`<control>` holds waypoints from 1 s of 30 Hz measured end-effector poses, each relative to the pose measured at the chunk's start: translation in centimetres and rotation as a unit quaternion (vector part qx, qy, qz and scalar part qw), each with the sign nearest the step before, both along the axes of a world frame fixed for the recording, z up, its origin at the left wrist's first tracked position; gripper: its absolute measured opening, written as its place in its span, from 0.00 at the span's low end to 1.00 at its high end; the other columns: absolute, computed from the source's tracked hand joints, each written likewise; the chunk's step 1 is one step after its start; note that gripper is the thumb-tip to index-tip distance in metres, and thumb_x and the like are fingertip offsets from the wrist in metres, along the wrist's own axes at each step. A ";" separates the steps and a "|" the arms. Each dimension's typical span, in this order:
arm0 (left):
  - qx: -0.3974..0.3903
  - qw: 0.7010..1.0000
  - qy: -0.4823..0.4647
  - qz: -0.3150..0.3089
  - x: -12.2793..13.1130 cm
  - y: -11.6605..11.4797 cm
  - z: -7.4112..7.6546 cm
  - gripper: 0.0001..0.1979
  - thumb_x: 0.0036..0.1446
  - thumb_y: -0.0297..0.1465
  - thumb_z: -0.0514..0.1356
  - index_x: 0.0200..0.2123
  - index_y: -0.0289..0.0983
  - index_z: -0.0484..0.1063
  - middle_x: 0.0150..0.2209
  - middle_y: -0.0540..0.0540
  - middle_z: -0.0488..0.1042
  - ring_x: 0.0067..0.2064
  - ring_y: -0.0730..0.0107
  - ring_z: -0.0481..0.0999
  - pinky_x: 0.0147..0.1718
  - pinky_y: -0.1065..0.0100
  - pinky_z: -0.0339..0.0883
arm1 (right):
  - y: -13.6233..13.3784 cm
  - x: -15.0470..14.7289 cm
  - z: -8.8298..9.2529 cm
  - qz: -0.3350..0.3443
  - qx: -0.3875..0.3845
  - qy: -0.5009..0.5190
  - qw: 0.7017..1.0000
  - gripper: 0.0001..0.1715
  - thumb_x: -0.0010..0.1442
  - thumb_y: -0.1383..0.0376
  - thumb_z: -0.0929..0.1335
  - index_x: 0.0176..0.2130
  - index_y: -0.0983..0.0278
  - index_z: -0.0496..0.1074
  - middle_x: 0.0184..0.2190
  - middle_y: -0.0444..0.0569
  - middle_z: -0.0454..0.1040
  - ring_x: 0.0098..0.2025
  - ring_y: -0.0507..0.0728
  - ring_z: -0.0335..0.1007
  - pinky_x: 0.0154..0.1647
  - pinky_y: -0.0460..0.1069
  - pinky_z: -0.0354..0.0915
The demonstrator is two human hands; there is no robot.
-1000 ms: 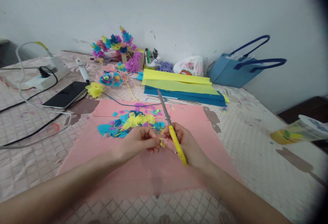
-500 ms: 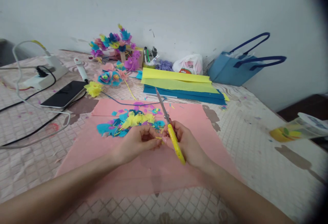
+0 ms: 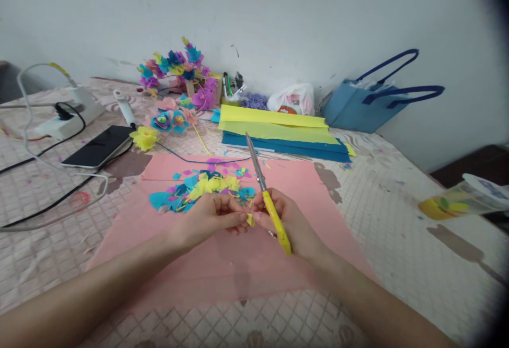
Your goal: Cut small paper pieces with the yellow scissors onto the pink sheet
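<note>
Pale wall runs behind a table spread with a diamond-patterned tablecloth, and from the head view I look down on both my hands at work over a pink paper sheet.

My left hand pinches a small yellow paper piece between thumb and fingers, just above the sheet. My right hand is closed around yellow-handled scissors, their blades together and pointing away from me, while its thumb meets the other edge of the yellow piece; how firmly that side is nipped I cannot tell.

Beyond my knuckles lies a loose heap of cut scraps in yellow, blue and purple. As I judge it, plenty is already made: a multicoloured paper-flower spray stands near the wall, and a yellow paper flower on a blue stem lies closer, looking complete. The piece in my fingers seems only partly shaped, attached to no stem that I can see. Folded yellow paper and blue paper sheets lie behind the heap, largely unused by their look.
</note>
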State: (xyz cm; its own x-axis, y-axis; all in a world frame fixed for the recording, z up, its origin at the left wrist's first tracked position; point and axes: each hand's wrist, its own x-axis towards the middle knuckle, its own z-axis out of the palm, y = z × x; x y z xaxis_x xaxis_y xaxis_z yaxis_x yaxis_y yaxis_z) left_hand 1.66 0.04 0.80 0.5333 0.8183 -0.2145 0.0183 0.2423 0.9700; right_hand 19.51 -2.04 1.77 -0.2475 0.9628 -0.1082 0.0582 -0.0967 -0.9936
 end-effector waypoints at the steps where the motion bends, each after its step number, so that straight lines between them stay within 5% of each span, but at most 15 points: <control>1: 0.002 1.000 -0.001 -0.001 0.0 0.0 0.0 0.10 0.49 0.34 0.66 0.26 0.33 0.72 0.24 0.47 0.77 0.25 0.74 0.75 0.28 0.72 0.69 | 0.0 0.0 0.1 -0.001 -0.004 -0.004 1.000 0.15 0.46 0.62 0.72 0.31 0.62 0.63 0.26 0.41 0.66 0.25 0.49 0.61 0.22 0.44 0.57; 20: 0.061 0.997 0.047 0.007 0.1 -0.3 0.1 0.08 0.49 0.32 0.64 0.25 0.33 0.72 0.24 0.47 0.76 0.25 0.74 0.73 0.26 0.72 0.67 | -0.1 -0.1 -0.4 0.000 -0.005 -0.004 1.000 0.18 0.44 0.60 0.74 0.32 0.61 0.63 0.27 0.42 0.67 0.27 0.52 0.65 0.25 0.46 0.63; 30: -0.021 0.999 0.017 -0.045 0.2 -0.2 -0.3 0.07 0.50 0.32 0.64 0.26 0.33 0.74 0.24 0.48 0.77 0.27 0.74 0.76 0.28 0.73 0.69 | -0.3 -0.2 -0.3 -0.008 -0.013 0.002 1.000 0.18 0.44 0.63 0.74 0.31 0.60 0.61 0.24 0.39 0.64 0.26 0.51 0.64 0.25 0.46 0.63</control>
State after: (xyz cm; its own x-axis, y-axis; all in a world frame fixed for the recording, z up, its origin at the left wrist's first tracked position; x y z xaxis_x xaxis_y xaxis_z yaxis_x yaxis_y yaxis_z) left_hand 1.82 -0.18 0.46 0.5966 0.7569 -0.2667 0.0738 0.2791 0.9574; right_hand 19.35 -2.34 1.46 -0.2328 0.9636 -0.1315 0.0531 -0.1224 -0.9911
